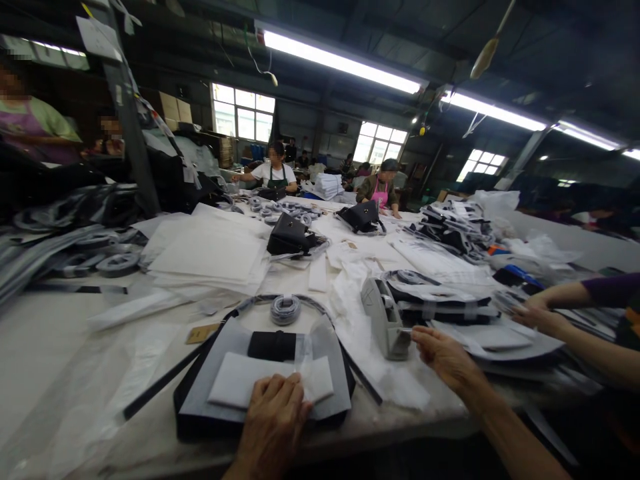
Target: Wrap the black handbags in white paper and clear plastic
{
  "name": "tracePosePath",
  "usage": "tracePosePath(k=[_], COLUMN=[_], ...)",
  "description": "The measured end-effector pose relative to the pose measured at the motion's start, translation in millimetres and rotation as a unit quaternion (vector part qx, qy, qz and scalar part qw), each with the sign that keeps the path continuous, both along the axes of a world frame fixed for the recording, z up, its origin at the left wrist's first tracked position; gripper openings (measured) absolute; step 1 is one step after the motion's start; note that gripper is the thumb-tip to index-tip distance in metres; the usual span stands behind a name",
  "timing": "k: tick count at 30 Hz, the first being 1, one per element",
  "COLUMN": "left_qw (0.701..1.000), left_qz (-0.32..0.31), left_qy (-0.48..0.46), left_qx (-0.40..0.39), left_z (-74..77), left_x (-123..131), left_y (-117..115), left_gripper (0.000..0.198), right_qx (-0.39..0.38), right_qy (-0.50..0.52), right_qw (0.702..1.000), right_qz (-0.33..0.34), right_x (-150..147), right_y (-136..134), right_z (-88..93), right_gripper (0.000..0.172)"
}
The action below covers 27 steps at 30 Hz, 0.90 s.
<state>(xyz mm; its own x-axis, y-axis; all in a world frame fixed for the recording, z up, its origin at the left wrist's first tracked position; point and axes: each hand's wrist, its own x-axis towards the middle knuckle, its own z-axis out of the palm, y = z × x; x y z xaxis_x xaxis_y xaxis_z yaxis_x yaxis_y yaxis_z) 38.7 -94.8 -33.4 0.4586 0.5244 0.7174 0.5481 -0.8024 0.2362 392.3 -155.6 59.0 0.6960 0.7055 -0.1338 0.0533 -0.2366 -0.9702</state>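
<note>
A black handbag (187,427) lies flat before me, with a sheet of white wrapping paper (197,400) over it. On the paper rests a folded white foam pad (235,380), below a small dark rolled piece (273,346). Clear tape (304,353) runs from the dark piece onto the pad. My left hand (275,417) presses the pad down, fingers bent and close together. At the front of a grey tape dispenser (383,320), my right hand (445,357) pinches the tape end between thumb and fingers. The bag's wrapped strap (285,310) is coiled behind it.
At right, a co-worker's hands (543,313) work beside another paper-covered bag (520,340). White sheets (210,247) are stacked at back left. Two black bags (289,235) stand farther back. Wrapped straps (65,253) lie left, near a metal post (127,113). A brown tag (201,333) lies nearby.
</note>
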Motion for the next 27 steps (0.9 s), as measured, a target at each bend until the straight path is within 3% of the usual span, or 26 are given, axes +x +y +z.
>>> tracePosePath(k=[4, 8, 11, 15, 18, 20, 23, 27], left_qw=[1.0, 1.0, 1.0, 0.999, 0.999, 0.999, 0.999, 0.999], left_qz=[-0.004, -0.01, -0.01, -0.006, 0.001, 0.006, 0.007, 0.01], left_qy=[-0.001, 0.01, 0.018, 0.032, 0.034, 0.034, 0.034, 0.028], left_qx=[-0.004, -0.008, -0.012, -0.021, -0.021, -0.019, -0.016, -0.012], left_z=[1.6, 7.9, 11.3, 13.5, 14.4, 14.7, 14.4, 11.2], left_x=[-0.7, -3.0, -3.5, -3.0, -3.0, -3.0, -2.4, -0.7], left_y=[-0.9, -2.5, -4.4, -6.6, -7.7, -8.3, -9.1, -9.0], left_gripper=[0.018, 0.013, 0.009, 0.009, 0.009, 0.009, 0.012, 0.018], right_qx=[-0.044, -0.1, -0.177, -0.189, -0.158, -0.165, -0.201, -0.252], right_qy=[-0.009, -0.059, -0.186, -0.303, -0.318, -0.33, -0.39, -0.497], right_qw=[0.999, 0.992, 0.961, 0.889, 0.82, 0.762, 0.656, 0.5], right_qz=[0.016, 0.042, 0.098, 0.287, 0.449, 0.533, 0.614, 0.663], right_x=[-5.7, 4.5, 4.0, -41.2, -98.5, -133.4, -172.3, -206.2], right_y=[-11.5, -14.3, -16.3, -1.2, 29.8, 56.4, 96.2, 137.1], right_z=[-19.2, -21.9, -7.0, 35.4, 66.1, 77.0, 76.6, 59.5], right_gripper=[0.035, 0.027, 0.023, 0.029, 0.018, 0.009, 0.007, 0.015])
